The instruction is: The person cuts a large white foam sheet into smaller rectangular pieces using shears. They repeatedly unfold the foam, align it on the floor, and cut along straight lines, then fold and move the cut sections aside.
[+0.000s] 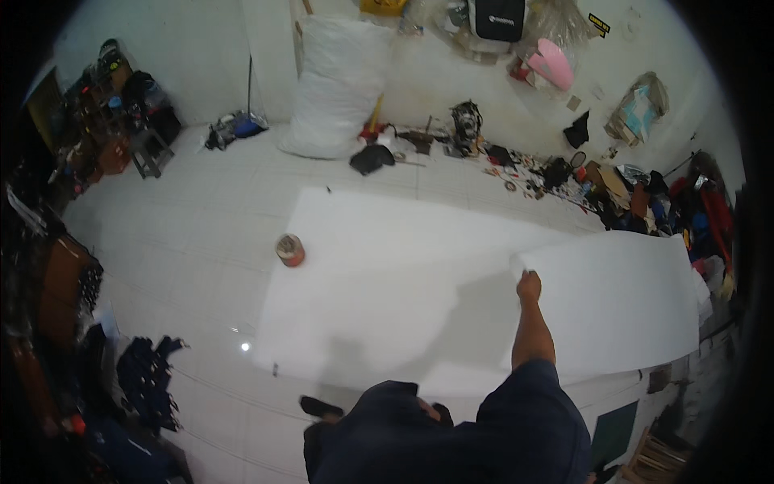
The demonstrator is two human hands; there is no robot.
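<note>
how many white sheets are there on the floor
2: one flat sheet left of the arm, and one lifted sheet on the right, its corner pinched by the right hand. More may lie underneath.

1. Single head view, worn high, looking steeply down and forward over the person's own dark-clad torso at the lower edge.
2. Faces the far white wall (451,77); the tiled floor (193,242) fills the middle.
3. Wide fisheye: black rim at the corners, floor lines bowing outward.
4. Range: right hand (529,285) at arm's length, near centre; clutter along the wall far off.
5. No second view to compare.
</note>
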